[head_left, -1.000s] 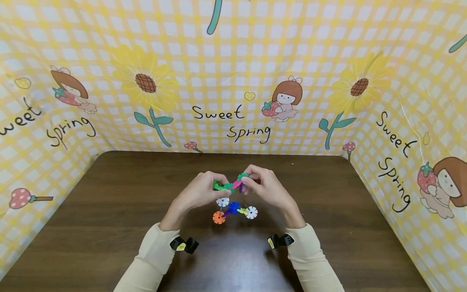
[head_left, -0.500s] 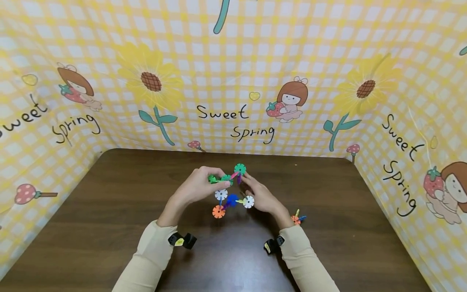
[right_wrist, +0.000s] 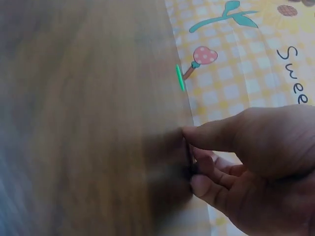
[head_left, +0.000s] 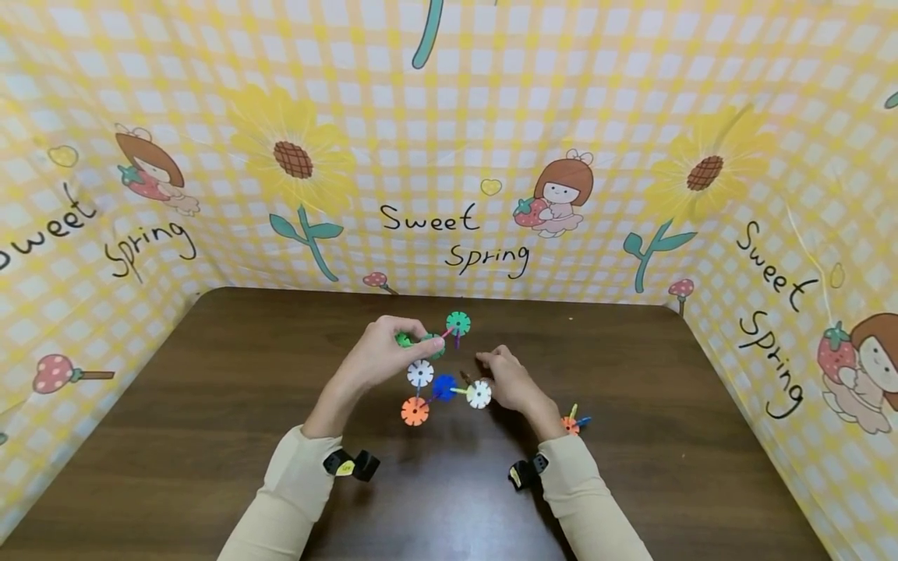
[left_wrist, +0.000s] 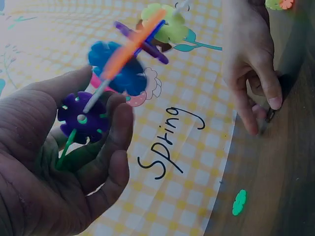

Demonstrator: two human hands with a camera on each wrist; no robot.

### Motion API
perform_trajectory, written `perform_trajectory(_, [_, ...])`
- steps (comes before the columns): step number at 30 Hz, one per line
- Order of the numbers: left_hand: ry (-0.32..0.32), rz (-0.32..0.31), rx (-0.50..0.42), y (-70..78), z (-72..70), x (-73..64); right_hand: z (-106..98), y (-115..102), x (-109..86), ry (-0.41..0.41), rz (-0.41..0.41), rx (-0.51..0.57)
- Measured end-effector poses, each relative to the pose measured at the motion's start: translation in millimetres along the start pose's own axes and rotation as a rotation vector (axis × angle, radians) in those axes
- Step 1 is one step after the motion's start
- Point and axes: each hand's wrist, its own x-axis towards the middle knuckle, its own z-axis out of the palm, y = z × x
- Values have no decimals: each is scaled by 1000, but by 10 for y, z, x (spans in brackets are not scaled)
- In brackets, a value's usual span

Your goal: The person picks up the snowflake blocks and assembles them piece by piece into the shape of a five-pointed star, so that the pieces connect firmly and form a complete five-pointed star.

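My left hand (head_left: 382,351) grips a linked chain of notched plastic snowflake discs (head_left: 458,322), holding it above the table. In the head view green, white, blue and orange discs show along it. A purple disc (left_wrist: 81,115) lies within my curled left fingers in the left wrist view, with a blurred blue disc (left_wrist: 118,69) beyond. My right hand (head_left: 515,382) is down at the tabletop, right of the chain. Between its thumb and fingers it pinches a thin dark disc (right_wrist: 189,155), seen edge-on in the right wrist view.
A small cluster with an orange disc (head_left: 570,425) and yellow and blue pieces lies beside my right forearm on the brown table (head_left: 673,483). A loose green disc (left_wrist: 239,202) lies on the table. A yellow checked cloth (head_left: 449,140) walls the back and sides.
My right hand has let go of the chain's far end and moved down to the tabletop on the right. My left hand keeps its grip on the chain. The orange cluster has come into sight.
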Motion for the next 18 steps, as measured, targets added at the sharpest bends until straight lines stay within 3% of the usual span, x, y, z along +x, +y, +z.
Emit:
perform_trajectory(6, [107, 18, -98, 5, 16, 9, -74, 89, -25, 75, 127, 2])
perform_trajectory(10, [123, 62, -126, 8, 27, 14, -131, 141, -69, 30, 207, 1])
perform_trajectory(14, [96, 103, -167, 3, 50, 20, -175, 168, -88, -2, 231, 45])
perform_trajectory(18, [17, 86, -192, 2, 86, 37, -216, 152, -84, -8, 206, 195])
